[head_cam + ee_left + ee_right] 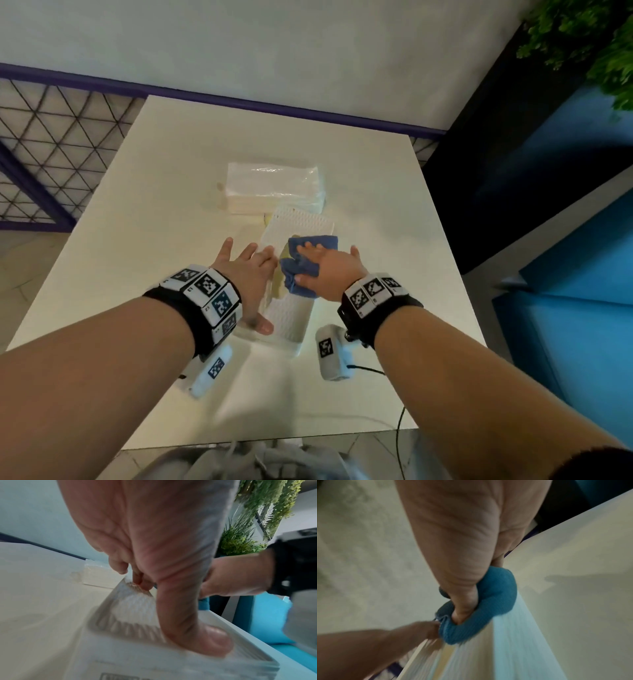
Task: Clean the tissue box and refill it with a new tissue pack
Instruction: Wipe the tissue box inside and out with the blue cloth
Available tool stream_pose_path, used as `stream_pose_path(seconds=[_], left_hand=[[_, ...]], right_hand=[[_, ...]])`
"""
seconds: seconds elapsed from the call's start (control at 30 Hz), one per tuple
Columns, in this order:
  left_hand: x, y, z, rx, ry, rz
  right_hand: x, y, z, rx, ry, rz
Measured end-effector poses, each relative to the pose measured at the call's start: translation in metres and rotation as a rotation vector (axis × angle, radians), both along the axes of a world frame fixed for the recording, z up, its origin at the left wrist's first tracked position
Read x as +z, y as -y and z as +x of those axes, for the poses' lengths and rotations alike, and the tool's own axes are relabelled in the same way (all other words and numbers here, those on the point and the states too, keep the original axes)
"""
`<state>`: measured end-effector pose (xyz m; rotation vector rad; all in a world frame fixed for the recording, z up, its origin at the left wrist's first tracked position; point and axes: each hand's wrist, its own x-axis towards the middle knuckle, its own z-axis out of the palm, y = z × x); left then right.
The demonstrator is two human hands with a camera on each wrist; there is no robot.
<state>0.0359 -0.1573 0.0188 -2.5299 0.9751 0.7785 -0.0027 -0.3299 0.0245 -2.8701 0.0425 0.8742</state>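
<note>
A white perforated tissue box (291, 315) lies lengthwise in the middle of the white table (137, 257). My left hand (246, 274) grips its left side, thumb (197, 635) on the near part and fingers reaching the far rim. My right hand (329, 270) presses a bunched blue cloth (325, 241) onto the top of the box, the thumb dug into the cloth (496, 595). Just behind the box lies a new tissue pack (274, 186) in clear wrap, also in the left wrist view (97, 576). The box surface (513, 649) streaks with blur under the cloth.
A blue cabinet (582, 274) stands close off the table's right edge, with green plants (599, 44) above it. A mesh fence (51, 137) runs at the left. A black cable (400, 421) hangs over the near table edge.
</note>
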Motion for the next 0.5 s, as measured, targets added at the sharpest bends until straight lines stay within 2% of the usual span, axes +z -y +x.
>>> stream_pose_path(seconds=[0.07, 0.2, 0.37, 0.43, 0.5], left_hand=[[0.000, 0.000, 0.000, -0.008, 0.004, 0.010], [0.000, -0.002, -0.001, 0.002, 0.004, -0.031], [-0.003, -0.001, -0.001, 0.013, 0.019, -0.046], [-0.002, -0.001, -0.001, -0.002, 0.036, -0.046], [-0.002, -0.004, 0.001, -0.034, 0.034, -0.052]], right_hand=[[-0.001, -0.003, 0.009, -0.021, 0.003, -0.009], [-0.007, -0.027, -0.020, 0.124, 0.007, -0.080], [0.005, -0.031, -0.052, 0.196, 0.045, 0.075], [0.017, -0.018, -0.050, 0.151, 0.065, 0.167], [0.028, 0.000, -0.047, 0.003, 0.135, 0.292]])
